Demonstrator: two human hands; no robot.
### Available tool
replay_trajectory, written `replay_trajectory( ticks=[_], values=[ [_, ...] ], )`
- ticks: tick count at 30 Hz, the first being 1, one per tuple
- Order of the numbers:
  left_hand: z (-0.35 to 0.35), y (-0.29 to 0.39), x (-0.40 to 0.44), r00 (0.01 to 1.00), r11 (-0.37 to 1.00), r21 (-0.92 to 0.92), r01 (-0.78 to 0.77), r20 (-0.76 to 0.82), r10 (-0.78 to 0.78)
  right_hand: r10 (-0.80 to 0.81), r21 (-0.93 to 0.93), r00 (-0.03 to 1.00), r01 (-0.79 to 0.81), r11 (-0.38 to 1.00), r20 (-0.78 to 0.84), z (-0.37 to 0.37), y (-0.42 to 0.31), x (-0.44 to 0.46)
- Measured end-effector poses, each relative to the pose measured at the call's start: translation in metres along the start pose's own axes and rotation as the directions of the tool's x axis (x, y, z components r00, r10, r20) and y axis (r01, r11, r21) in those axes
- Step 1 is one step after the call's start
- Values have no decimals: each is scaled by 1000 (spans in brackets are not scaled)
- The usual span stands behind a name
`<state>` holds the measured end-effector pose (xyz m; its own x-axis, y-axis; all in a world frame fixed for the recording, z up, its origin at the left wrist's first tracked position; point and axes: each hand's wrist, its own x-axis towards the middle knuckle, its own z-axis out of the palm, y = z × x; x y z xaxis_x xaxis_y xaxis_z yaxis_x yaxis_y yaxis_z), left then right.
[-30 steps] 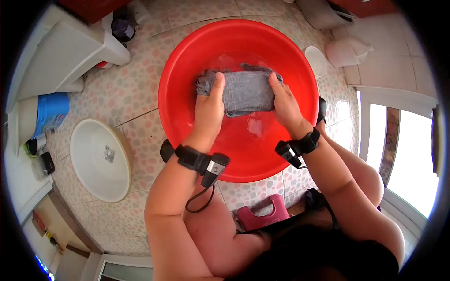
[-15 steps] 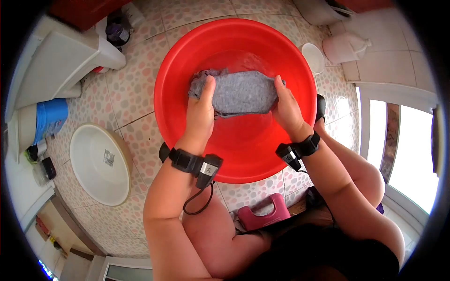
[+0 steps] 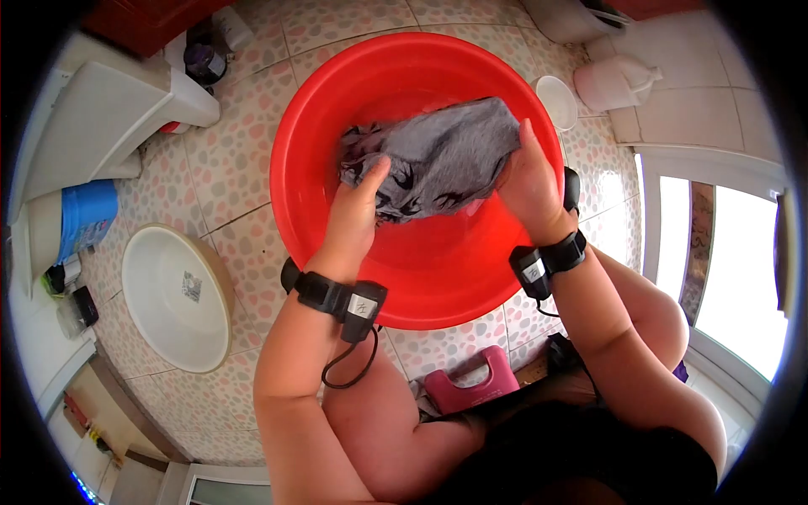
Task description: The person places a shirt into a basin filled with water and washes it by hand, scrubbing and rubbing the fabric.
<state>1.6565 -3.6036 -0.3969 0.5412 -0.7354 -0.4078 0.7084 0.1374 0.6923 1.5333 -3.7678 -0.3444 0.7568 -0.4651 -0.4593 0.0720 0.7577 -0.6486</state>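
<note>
A wet grey cloth (image 3: 454, 156) with dark markings hangs over the inside of a large red basin (image 3: 295, 202). My left hand (image 3: 358, 206) grips the cloth's left end, its thumb lying on top. At the cloth's right end, my right hand (image 3: 532, 181) holds on with the thumb up and the other fingers hidden beneath. The cloth is bunched on the left and slants upward to the right. A little water shows in the basin below it. Both wrists wear black straps with small devices.
A white basin (image 3: 177, 299) rests on the tiled floor at left. Beyond the red basin's right side are a small white bowl (image 3: 556, 103) and a pale jug (image 3: 616, 82). A pink stool (image 3: 473, 383) is near my legs. Blue container (image 3: 88, 217) stands far left.
The cloth has gone from a flat, level bundle to a looser, tilted one, with dark markings now showing. My right hand has moved slightly right, and my left hand slightly down.
</note>
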Motion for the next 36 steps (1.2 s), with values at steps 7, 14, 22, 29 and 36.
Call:
replay_trajectory(
  ticks=[7,14,22,29,36],
  values=[
    [-13,12,2,970,937,-272,219,163,-179,-32,5,999,31,999,32,-7,-14,5],
    [-5,29,-5,990,955,-275,111,114,-82,104,-139,990,-90,986,91,-12,-10,2],
    [-8,37,-8,989,908,-402,116,129,-69,240,-90,953,-226,970,188,-24,1,2],
    [4,46,-11,989,829,-539,149,99,-113,204,-26,948,-204,979,245,-14,12,3],
    [9,40,-5,988,806,-573,149,121,-96,334,-112,902,-315,943,274,14,53,3]
  ],
)
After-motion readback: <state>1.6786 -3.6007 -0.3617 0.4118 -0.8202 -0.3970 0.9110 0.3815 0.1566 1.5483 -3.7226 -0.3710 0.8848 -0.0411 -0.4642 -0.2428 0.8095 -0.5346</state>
